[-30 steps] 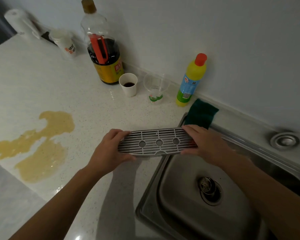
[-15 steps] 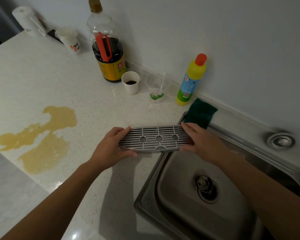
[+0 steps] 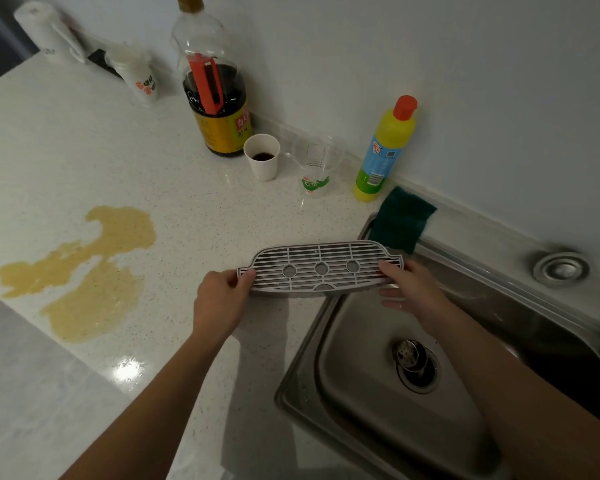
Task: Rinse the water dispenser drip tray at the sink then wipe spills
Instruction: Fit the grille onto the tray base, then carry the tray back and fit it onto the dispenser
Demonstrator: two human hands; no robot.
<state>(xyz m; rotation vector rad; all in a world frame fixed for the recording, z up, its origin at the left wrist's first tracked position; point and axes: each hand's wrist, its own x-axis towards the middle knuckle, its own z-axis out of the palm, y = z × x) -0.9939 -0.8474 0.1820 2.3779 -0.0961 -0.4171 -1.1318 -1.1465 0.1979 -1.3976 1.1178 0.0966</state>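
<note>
Both hands, left [image 3: 222,299] and right [image 3: 413,292], pinch the tray [image 3: 321,268] ends mid-frame; keep it level, then carry it over the sink [image 3: 378,403].

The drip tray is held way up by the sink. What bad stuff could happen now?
The drip tray is pinched only at its ends by the left hand and right hand, so it might slip into the sink. A careless elbow might also smear the yellow spill.
</note>
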